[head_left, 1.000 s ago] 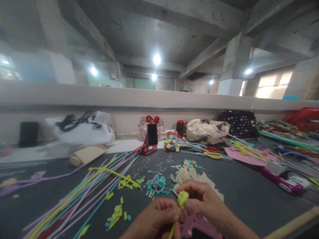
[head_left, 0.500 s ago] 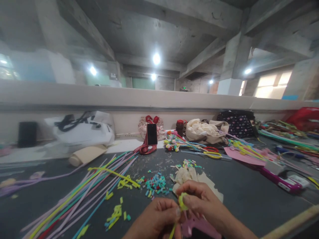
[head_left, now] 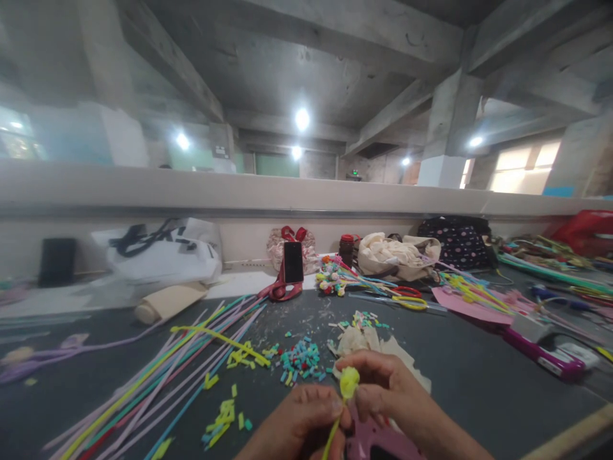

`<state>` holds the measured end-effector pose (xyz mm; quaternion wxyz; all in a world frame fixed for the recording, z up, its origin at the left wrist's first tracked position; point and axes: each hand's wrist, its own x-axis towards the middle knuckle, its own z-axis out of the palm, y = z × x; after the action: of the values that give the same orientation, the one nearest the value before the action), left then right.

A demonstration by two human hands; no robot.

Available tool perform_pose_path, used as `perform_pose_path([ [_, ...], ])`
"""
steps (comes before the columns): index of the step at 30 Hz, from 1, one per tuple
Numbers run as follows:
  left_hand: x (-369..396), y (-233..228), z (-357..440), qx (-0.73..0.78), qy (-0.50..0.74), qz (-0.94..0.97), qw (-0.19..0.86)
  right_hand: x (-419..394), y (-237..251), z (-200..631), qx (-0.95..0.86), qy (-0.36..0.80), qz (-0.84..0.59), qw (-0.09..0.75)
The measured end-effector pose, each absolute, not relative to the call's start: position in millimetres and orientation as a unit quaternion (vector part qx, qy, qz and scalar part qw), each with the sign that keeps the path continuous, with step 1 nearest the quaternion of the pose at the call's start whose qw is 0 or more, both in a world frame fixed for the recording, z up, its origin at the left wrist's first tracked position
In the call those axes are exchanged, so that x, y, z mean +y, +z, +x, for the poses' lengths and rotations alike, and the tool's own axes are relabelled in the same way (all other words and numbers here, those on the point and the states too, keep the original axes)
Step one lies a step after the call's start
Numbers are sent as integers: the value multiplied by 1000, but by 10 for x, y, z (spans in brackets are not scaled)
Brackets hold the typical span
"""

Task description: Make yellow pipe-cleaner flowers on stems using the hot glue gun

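My left hand (head_left: 299,427) pinches the stem of a yellow-green strip (head_left: 348,383) at the bottom centre. My right hand (head_left: 390,393) closes its fingertips on the strip's curled top, a small rolled knob. Both hands hold it just above a pink tool (head_left: 378,444) lying under my wrists. Beyond my fingers lie cream paper pieces (head_left: 364,342) and a heap of small teal and red cut bits (head_left: 301,359).
Long coloured strips (head_left: 158,377) fan across the dark table's left side, with yellow offcuts (head_left: 223,409) near them. A phone (head_left: 293,262) stands at the back centre beside bags (head_left: 397,252). Scissors (head_left: 407,299) and a pink glue gun (head_left: 546,354) lie to the right.
My right fingers have turned the strip's top into a tighter rolled knob. The hands have stayed in place, and the view has tilted slightly.
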<state>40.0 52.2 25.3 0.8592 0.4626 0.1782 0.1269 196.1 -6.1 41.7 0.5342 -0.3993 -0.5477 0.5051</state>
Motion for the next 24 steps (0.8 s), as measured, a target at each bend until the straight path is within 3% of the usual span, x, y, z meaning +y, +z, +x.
perform_pose_path([
  [24,469,309,375,223,157,474,837,-23,406,2061,-524,490,-423,553],
])
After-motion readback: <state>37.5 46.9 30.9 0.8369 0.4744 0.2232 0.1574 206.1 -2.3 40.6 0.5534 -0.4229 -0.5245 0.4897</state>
